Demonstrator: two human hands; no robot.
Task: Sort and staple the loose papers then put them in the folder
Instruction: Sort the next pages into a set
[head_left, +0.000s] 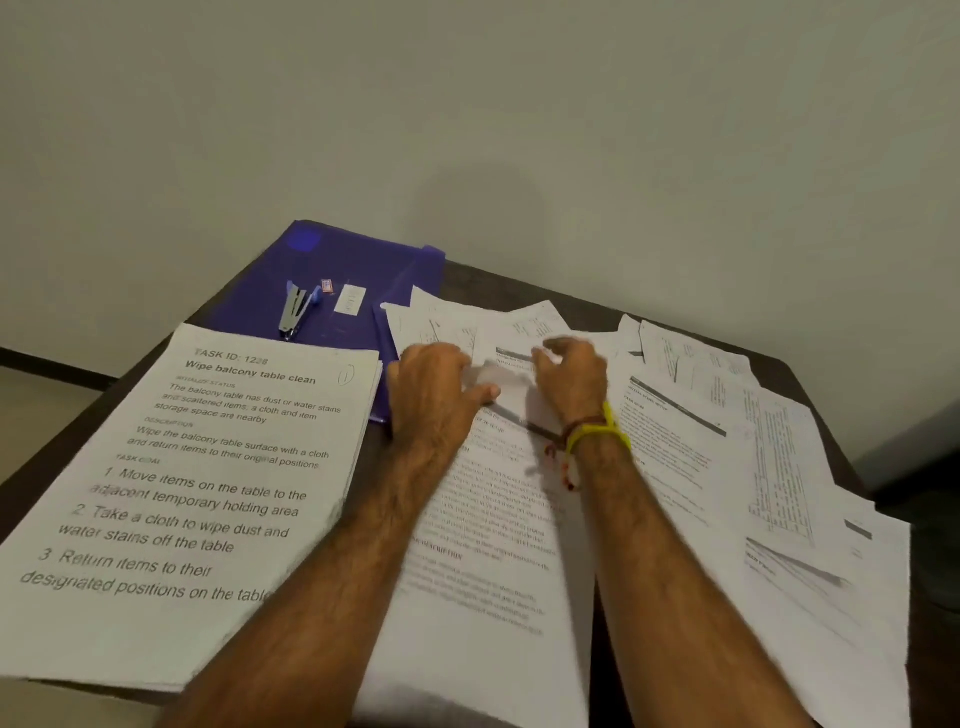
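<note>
A neat stack of printed sheets (208, 493) lies at the left, its top page headed "Wipe balcony table clean". Loose printed papers (701, 457) spread untidily over the middle and right of the table. My left hand (436, 389) rests palm down on the middle papers with its thumb stretched toward a small blurred sheet (506, 371). My right hand (571, 374) hovers over that sheet with fingers curled; motion blur hides whether it grips it. A purple folder (374, 270) lies closed at the back left. On it sits a stapler (296, 312).
A small box of staples (326, 285) and a white label (350, 299) lie on the folder beside the stapler. The dark table (519, 286) stands against a plain wall. Its right edge falls off near the outer papers.
</note>
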